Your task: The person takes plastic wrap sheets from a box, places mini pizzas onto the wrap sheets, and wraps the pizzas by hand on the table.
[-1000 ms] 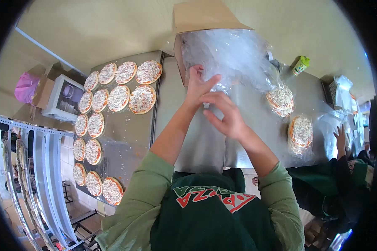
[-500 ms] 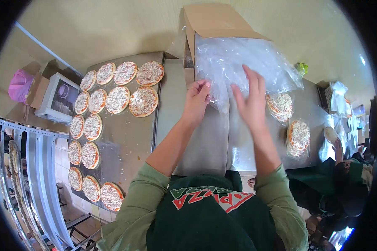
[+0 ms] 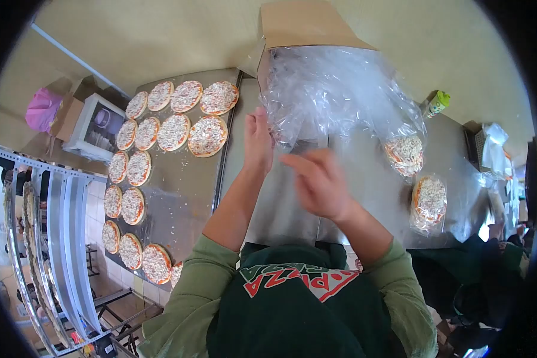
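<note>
My left hand (image 3: 259,142) is upright at the left edge of a pile of clear plastic bags (image 3: 334,89), which spills from an open cardboard box (image 3: 313,24). Its fingers point up and appear to grip a bag's edge, partly hidden by the hand itself. Below the bags, my right hand (image 3: 322,184) hovers over the steel table (image 3: 286,209), blurred by motion. One finger reaches toward the left hand; the others look curled. Right of the bags lie a bagged pizza (image 3: 404,155) and, nearer to me, another bagged pizza (image 3: 428,203).
On the left, a metal tray (image 3: 179,209) carries rows of cheese-topped pizzas (image 3: 207,136). A metal rack (image 3: 59,238) stands lower left. A green packet (image 3: 437,104) and a dark basket (image 3: 476,143) sit on the right. Another person's dark clothing (image 3: 477,268) shows at lower right.
My right hand has swung down and left, away from the bags. My left hand has shifted left and turned upright, and the hanging plastic near it has moved left too. The view has shifted slightly.
</note>
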Motion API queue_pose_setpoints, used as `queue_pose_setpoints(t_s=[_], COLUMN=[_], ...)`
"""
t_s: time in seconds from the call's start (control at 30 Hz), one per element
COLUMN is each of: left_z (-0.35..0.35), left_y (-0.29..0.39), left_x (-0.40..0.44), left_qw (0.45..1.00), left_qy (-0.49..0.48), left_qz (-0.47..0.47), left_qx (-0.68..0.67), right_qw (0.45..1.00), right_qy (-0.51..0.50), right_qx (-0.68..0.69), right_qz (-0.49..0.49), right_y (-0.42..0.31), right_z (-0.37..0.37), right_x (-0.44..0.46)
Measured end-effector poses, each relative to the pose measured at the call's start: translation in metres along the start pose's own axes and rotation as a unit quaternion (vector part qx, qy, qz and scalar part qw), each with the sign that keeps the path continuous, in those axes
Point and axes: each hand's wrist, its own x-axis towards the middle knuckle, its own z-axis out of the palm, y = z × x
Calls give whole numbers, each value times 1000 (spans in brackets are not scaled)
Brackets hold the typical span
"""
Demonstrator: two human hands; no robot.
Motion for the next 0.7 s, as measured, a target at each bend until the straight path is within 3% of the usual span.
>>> queue_pose_setpoints(t_s=[0.03, 0.07, 0.13, 0.17, 0.23, 0.33, 0.43, 0.5, 0.53, 0.6, 0.63, 0.7], left_z=[-2, -3, -12, -18, -30, -37, -52, -66, -72, -83, -90, -104], left_y=[1, 2, 10, 14, 25, 52, 83, 95, 98, 101, 100, 95], left_x=[-5, -11, -26, -37, -58, -94, -116, -128, -133, -139, -142, -145], left_qw=[999, 996, 984, 974, 989, 996, 993, 992, 993, 996, 997, 997], left_qy=[2, 4, 0, 0, -7, 21, 54, 68, 70, 66, 63, 53], left_qz=[11, 23, 9, -1, 2, 29, 64, 70, 68, 55, 45, 24], left_qx=[44, 87, 180, 227, 149, 85, 87, 79, 64, 22, -5, -56], right_qw=[997, 989, 975, 977, 958, 943, 942, 952, 960, 986, 970, 857], right_qy=[-67, -66, -33, 2, -64, -90, -183, -151, -143, -68, -53, -52], right_qx=[39, 41, 6, -29, -8, -40, -100, -13, -59, -9, 153, 446], right_qz=[10, 122, 221, 213, 280, 319, 264, 266, 234, 151, 181, 253], right_y=[-13, 6, 84, 119, 131, 117, 148, 144, 126, 148, 115, 50], right_z=[4, 11, 36, 43, 34, 36, 45, 49, 42, 50, 35, 1], right_x=[14, 24, 47, 54, 75, 90, 88, 90, 91, 83, 79, 62])
